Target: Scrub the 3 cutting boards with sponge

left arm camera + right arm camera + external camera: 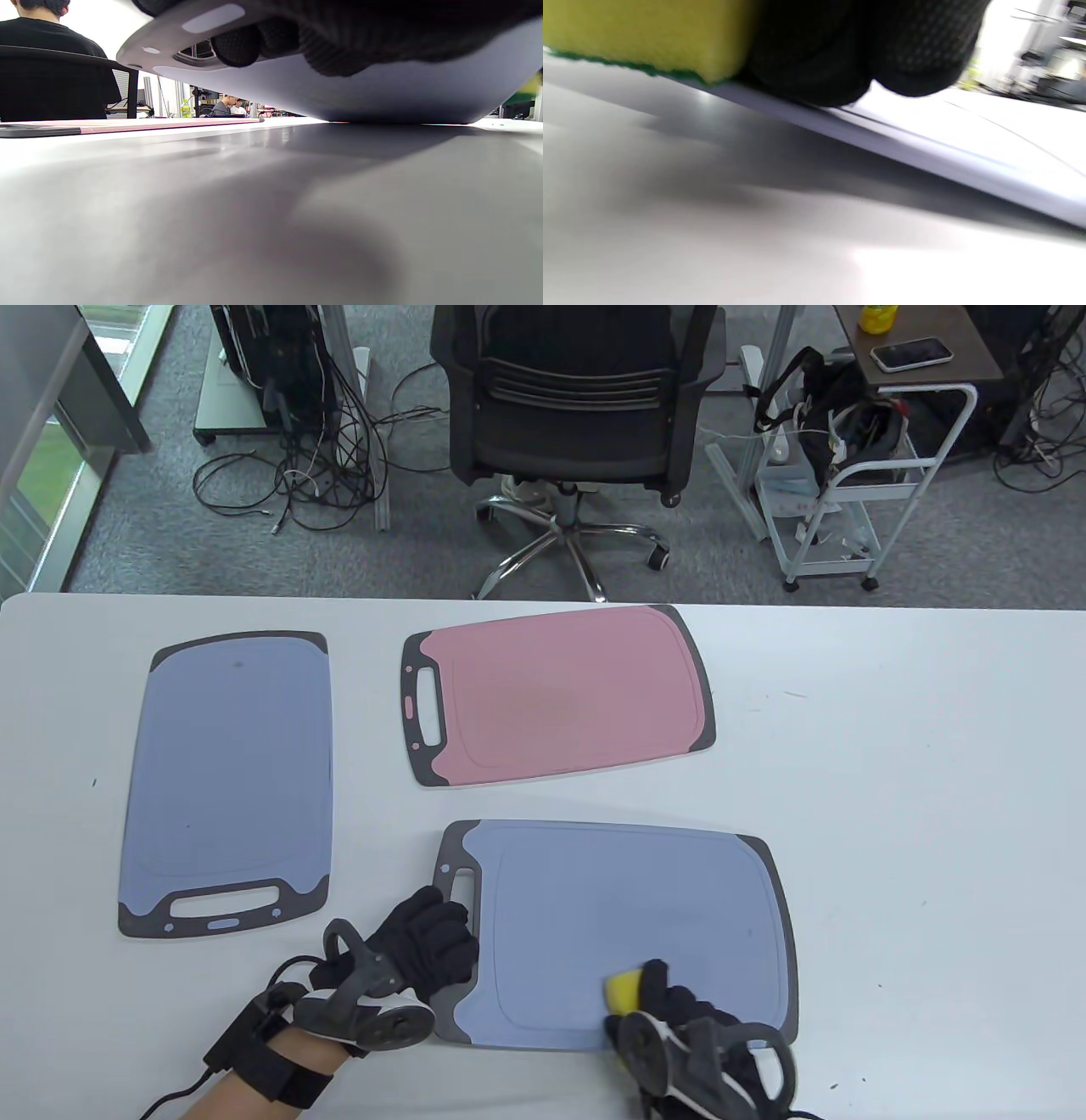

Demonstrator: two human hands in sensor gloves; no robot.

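Yellow sponge (624, 991): green scrub side down, sitting on the near blue board (628, 933) close to its near edge, and my right hand (691, 1027) has its fingers curled round it, pressing it flat.
Right wrist view: pretty blurry, but the sponge (640, 36) is right on the board's surface with my gloved fingers (840, 51) beside it.
Left hand (416, 954): resting on the grey handle end of that same board, on its left side; from the left wrist view my fingertips (237, 44) are hooked through the handle slot, so I'm gripping it.
Near blue board: lies along the tabletop's near edge, about in the middle, handle to the left.
Pink board (560, 695): further back toward the far edge, centre, handle slot on its left, a bit skewed, apart from the near one.
Second blue board (229, 780): over by the left edge of the tabletop, lengthwise, handle toward me, well apart from my hands.
Tabletop (916, 814): white, a few small specks on the right side.
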